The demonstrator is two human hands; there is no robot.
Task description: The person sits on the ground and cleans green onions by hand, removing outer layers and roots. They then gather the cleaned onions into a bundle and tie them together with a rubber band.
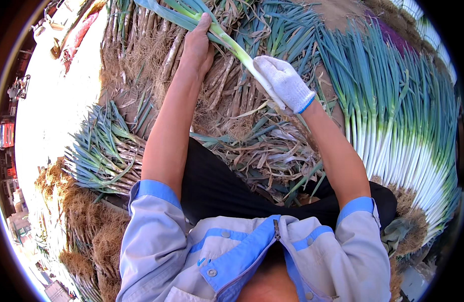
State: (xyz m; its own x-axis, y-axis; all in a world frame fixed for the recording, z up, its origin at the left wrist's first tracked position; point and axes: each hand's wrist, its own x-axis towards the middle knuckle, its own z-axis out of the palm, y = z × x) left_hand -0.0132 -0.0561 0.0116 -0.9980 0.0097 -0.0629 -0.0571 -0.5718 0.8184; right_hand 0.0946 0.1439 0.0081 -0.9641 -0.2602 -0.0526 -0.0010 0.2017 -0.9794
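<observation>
To our right, the broad row of cleaned leeks (393, 126) lies fanned out, white stems side by side. Ahead sits the heap of uncleaned leeks (146, 45) with dry roots, and a smaller bundle (98, 156) lies to our left. Between our arms, peeled husks and leaves (262, 151) pile up over our lap.

We hold one leek (232, 45) slanting across the heap. To strip it well, we judge it best to keep the stalk taut between both hands and peel along its length.

Our bare left hand (196, 48) closes its fingers around the green upper stalk. Our gloved right hand (284, 83) wraps its fingers tightly around the white stem.
</observation>
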